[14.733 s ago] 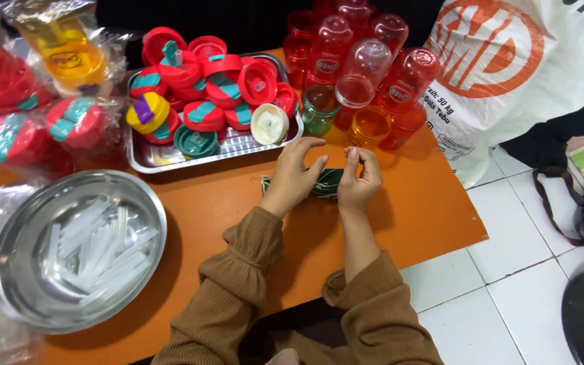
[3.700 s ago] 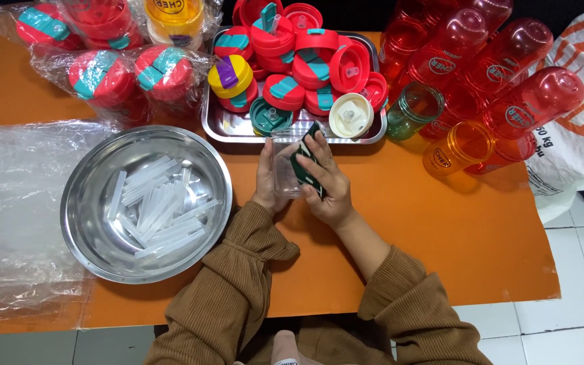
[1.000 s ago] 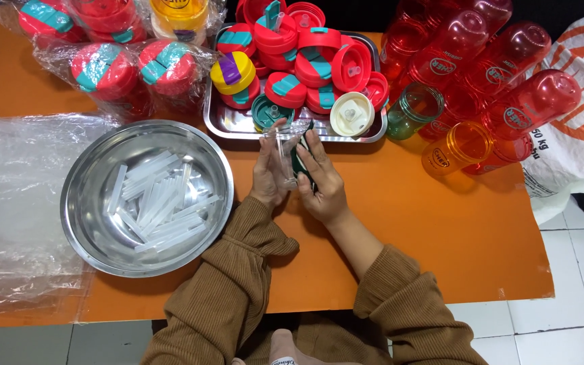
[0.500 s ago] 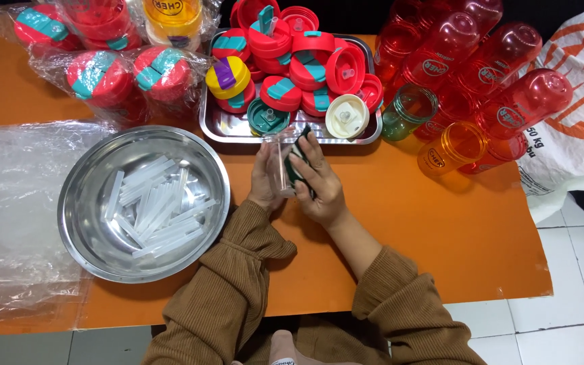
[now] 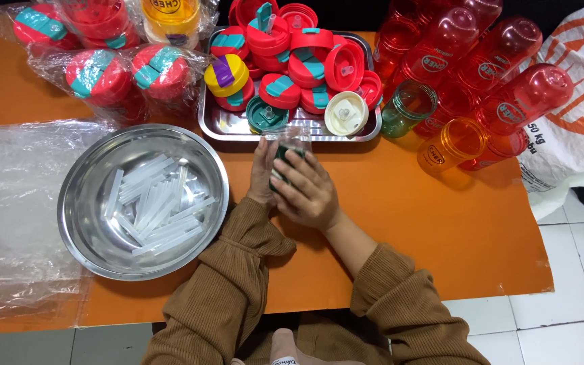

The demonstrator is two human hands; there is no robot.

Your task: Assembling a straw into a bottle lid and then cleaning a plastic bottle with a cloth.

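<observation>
Both hands meet at the middle of the orange bench (image 5: 407, 223), just in front of the rectangular steel tray (image 5: 219, 127). The left hand (image 5: 263, 174) and the right hand (image 5: 307, 191) are closed together around a small dark green lid in a clear plastic wrapper (image 5: 285, 150); the right hand's fingers (image 5: 290, 177) lie across the lid's top, and the left hand supports it from the side. The wrapper's open end stands up above the fingertips, just short of the tray's front rim. Both forearms wear brown ribbed sleeves (image 5: 231, 284). The tray holds a pile of bottle lids, mostly red with teal flaps (image 5: 280, 90), plus one yellow lid with a purple flap (image 5: 226, 73), one cream lid (image 5: 346, 113) and one green lid (image 5: 267, 115). To the left of the hands sits a round steel bowl (image 5: 76, 203) containing clear plastic straws (image 5: 153, 203). A sheet of clear plastic film (image 5: 15, 203) lies at the far left. Red translucent bottles (image 5: 501, 61), one green bottle (image 5: 407, 108) and one orange bottle (image 5: 451, 143) lie grouped to the right of the tray. Bagged lids (image 5: 103, 74) rest at the upper left.
</observation>
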